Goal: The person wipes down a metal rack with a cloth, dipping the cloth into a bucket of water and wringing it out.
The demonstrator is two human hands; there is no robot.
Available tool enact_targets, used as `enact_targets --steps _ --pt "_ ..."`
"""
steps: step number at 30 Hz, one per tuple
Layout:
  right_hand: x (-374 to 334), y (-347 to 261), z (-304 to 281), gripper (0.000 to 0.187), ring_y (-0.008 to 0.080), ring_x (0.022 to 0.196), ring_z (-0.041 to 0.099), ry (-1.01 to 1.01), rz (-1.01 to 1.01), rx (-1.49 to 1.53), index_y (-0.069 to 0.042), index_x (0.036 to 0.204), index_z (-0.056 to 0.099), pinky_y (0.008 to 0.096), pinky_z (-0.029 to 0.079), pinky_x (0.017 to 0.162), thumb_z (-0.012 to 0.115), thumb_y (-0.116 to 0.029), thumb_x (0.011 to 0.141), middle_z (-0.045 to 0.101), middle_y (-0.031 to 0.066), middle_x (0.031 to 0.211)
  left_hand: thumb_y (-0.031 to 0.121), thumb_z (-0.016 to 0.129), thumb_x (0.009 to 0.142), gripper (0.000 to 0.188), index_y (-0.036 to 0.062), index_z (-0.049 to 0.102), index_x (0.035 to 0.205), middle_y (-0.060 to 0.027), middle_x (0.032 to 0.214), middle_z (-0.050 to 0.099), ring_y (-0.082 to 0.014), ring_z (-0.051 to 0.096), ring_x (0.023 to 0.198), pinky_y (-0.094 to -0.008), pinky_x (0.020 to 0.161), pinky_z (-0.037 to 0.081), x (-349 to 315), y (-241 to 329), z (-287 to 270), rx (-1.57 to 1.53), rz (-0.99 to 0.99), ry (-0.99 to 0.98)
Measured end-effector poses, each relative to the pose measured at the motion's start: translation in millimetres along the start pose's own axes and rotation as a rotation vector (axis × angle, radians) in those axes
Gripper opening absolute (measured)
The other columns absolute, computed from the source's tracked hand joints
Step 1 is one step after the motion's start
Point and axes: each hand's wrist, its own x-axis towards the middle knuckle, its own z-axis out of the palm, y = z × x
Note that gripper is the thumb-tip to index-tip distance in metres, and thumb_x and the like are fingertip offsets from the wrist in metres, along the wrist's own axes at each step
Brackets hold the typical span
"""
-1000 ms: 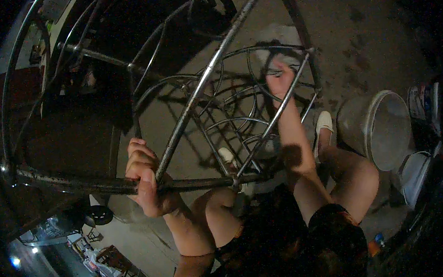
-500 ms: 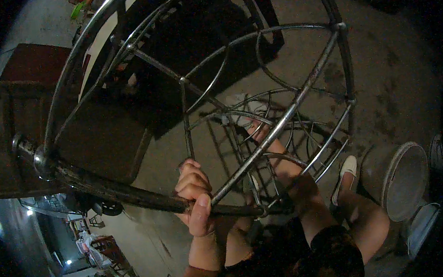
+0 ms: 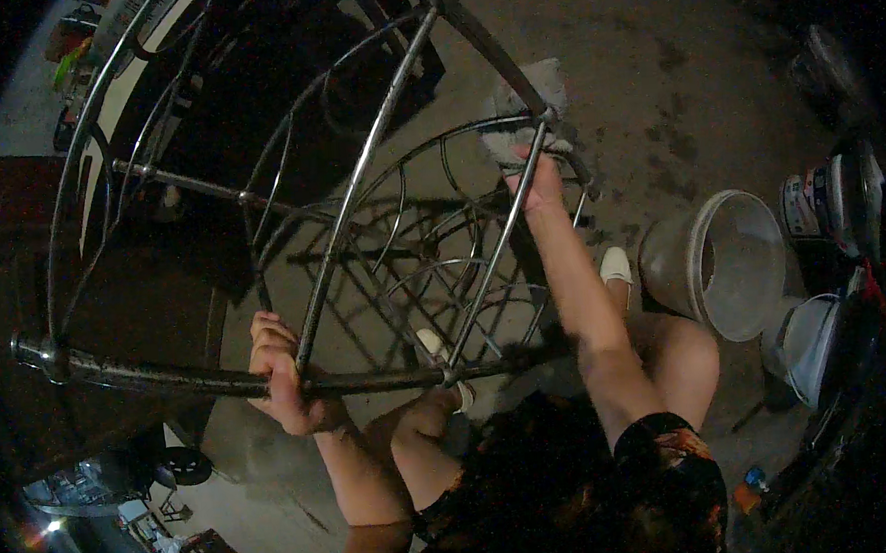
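A large tubular metal rack (image 3: 365, 170), with shiny rods, curved scrollwork and round joints, stands tilted in front of me. My left hand (image 3: 286, 377) is wrapped round its thick dark lower tube, beside the joint with a long slanting rod. Farther off to the right, my right hand (image 3: 538, 179) is closed on a pale grey cloth (image 3: 535, 86) at a far corner of the rack. The cloth lies against the bars there, and part of it hangs past the joint. Rods partly cover my right fingers.
A large pale bucket (image 3: 708, 263) lies tipped on the right, with a smaller pail (image 3: 807, 343) beside it. Several containers (image 3: 810, 202) stand behind them. A dark wooden piece of furniture (image 3: 95, 325) is at the left. My light shoe (image 3: 616, 265) is close to the bucket.
The rack has shifted and turned in view, its lower tube now farther left. My right hand with the cloth has moved from inside the bars to the far right corner. My left hand keeps its hold.
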Motion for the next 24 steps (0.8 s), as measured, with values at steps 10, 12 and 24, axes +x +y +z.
enact_targets --steps 10,12,24 --pt "44 130 -18 0.013 0.0165 0.061 0.054 -0.072 0.200 -0.924 0.000 0.081 0.057 0.0292 0.041 0.050 0.052 -0.012 0.084 0.056 0.0067 0.074 0.020 0.048 0.061 0.021 0.0085 0.033 0.053 -0.0036 0.053 0.030 -0.0177 0.030 0.058 -0.0388 0.076 0.027 2 -1 -15 -0.202 0.028 0.015" --pt "42 174 -2 0.018 0.0146 0.048 0.048 -0.055 0.261 -0.740 -0.003 0.073 0.053 0.0292 0.034 0.039 0.051 -0.016 0.086 0.049 0.0044 0.063 0.020 0.049 0.061 0.020 0.0090 0.034 0.054 -0.0037 0.053 0.031 -0.0176 0.030 0.058 -0.0386 0.076 0.026 0 -6 -25 -0.195 0.063 -0.037" --pt "12 179 -20 0.015 0.0161 0.073 0.060 -0.080 0.475 -0.298 -0.003 0.091 0.060 0.0269 0.050 0.059 0.059 -0.014 0.081 0.060 0.0072 0.082 0.020 0.047 0.062 0.020 0.0084 0.033 0.054 -0.0043 0.053 0.032 -0.0169 0.031 0.055 -0.0387 0.077 0.028 11 -11 -12 -0.223 0.045 -0.030"
